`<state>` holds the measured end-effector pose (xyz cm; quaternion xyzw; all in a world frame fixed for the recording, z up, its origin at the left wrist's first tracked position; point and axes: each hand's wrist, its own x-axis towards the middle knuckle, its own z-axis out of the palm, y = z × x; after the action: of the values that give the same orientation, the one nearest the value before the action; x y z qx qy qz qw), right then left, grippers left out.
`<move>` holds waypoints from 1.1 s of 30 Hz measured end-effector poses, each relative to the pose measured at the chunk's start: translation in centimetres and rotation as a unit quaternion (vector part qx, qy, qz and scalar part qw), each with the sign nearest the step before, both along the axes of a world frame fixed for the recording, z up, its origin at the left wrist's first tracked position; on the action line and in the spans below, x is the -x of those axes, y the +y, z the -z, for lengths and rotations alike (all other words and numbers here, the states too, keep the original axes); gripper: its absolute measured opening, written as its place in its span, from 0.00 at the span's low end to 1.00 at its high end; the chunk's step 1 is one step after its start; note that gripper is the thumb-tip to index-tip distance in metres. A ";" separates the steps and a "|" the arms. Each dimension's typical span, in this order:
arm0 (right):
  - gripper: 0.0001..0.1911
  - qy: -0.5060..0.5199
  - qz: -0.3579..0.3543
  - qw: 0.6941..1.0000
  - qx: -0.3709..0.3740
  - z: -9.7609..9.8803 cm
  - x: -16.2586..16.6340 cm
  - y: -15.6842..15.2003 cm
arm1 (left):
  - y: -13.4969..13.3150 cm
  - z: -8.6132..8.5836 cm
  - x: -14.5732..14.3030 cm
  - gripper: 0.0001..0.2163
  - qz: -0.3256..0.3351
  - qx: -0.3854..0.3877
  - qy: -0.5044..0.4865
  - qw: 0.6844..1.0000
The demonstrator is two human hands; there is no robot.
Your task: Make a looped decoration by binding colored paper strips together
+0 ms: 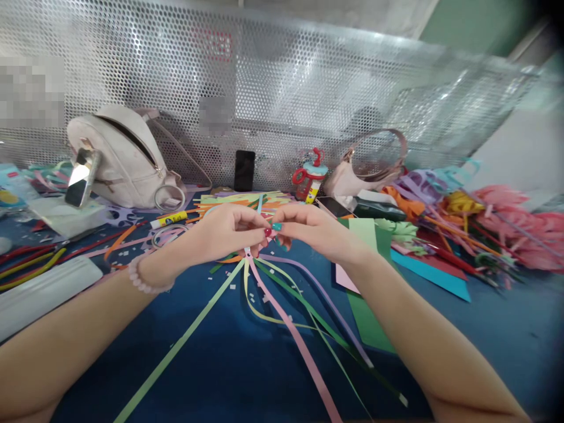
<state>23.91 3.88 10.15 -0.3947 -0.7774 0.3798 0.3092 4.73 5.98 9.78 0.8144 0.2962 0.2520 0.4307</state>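
My left hand (229,230) and my right hand (314,230) meet above the blue table (247,364), both pinching the top of a bundle of paper strips (282,305). The strips, in green, yellow, pink and purple, fan down from the pinch toward me across the table. A short blue strip sticks up behind my fingers. On my left wrist sits a pink bead bracelet (143,279).
A perforated metal screen (282,94) backs the table. A pale backpack (118,155), phone (244,170), glue stick (168,220), red scissors (306,173) and handbag (365,167) lie behind. Paper piles (462,229) fill the right; green sheets (370,282) lie under my right arm.
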 end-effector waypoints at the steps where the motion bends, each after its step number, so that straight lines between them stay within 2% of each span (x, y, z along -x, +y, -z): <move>1: 0.05 -0.011 0.004 1.000 -0.021 0.0 0.0 -0.1 | 0.1 0.1 0.0 0.06 0.006 0.002 -0.003 1.000; 6: 0.05 -0.030 0.028 0.985 -0.165 -0.1 0.1 -0.6 | 0.4 0.3 0.1 0.06 0.003 -0.009 -0.013 1.000; 13: 0.03 -0.040 0.025 0.978 -0.203 -0.6 0.0 -0.9 | 0.2 -0.2 0.1 0.10 0.014 0.006 -0.014 1.000; 19: 0.04 -0.051 0.056 0.979 -0.188 -0.5 -0.3 -0.7 | 0.5 0.0 0.2 0.08 0.042 0.018 -0.008 0.999; 23: 0.04 -0.055 0.062 0.981 -0.177 -0.5 -0.4 -0.5 | 0.6 0.1 0.2 0.08 0.038 0.019 0.001 0.999; 28: 0.04 -0.041 0.042 0.988 -0.145 -0.6 -0.5 -0.4 | 0.6 0.0 0.1 0.09 0.028 0.019 0.004 0.999; 33: 0.04 0.003 0.006 0.996 -0.088 -0.4 -0.5 -0.3 | 0.7 0.1 0.2 0.09 0.048 0.024 -0.018 0.998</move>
<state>24.41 3.54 10.50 -0.3695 -0.8046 0.3091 0.3471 4.52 6.69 9.69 0.8124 0.2550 0.2384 0.4670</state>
